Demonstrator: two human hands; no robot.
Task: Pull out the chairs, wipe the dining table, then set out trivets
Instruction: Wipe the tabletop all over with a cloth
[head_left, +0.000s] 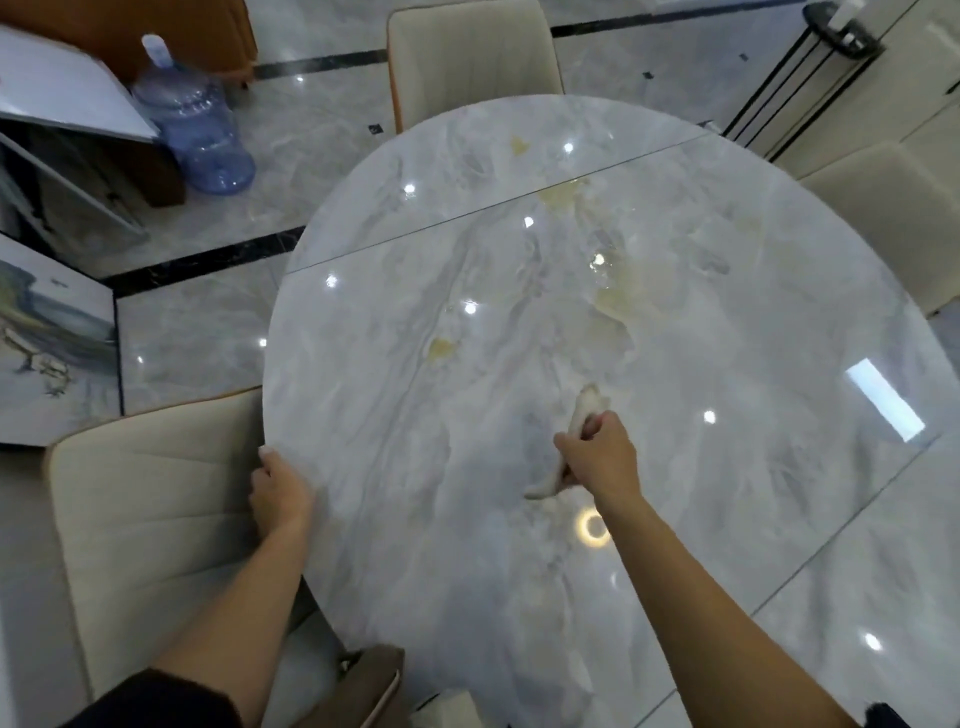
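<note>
Dining table (727, 467): round, pale marble top, glossy, with a straight seam across its far part. Its near edge is cut off by the bottom of the view. Yellowish stains (561, 195) lie near the seam and toward the centre; ceiling-light glare makes their outlines hard to read.

Cloth (584, 402): pale, bunched and blurred, on the tabletop near the centre, slightly toward the near edge. Its middle is hidden inside the fist; one end sticks out above the knuckles, the other trails out below the wrist.

Right hand (597, 452): fingers curled tight round the cloth, fist over the tabletop.

Left hand (278, 493): at the left edge of the dining table, thumb on top of the rim, fingers folded under the edge and out of sight, holding the rim.

Left chair (156, 519): cream, just beside the left edge, partly covered by the left forearm.

Far chair (467, 52): cream, at the far edge, its lower part hidden by the tabletop.

Right chair (893, 218): cream, at the right edge, mostly hidden by the table and cut off by the frame.

Water bottle (200, 130): large, blue, upright on the floor, well apart from the table.
</note>
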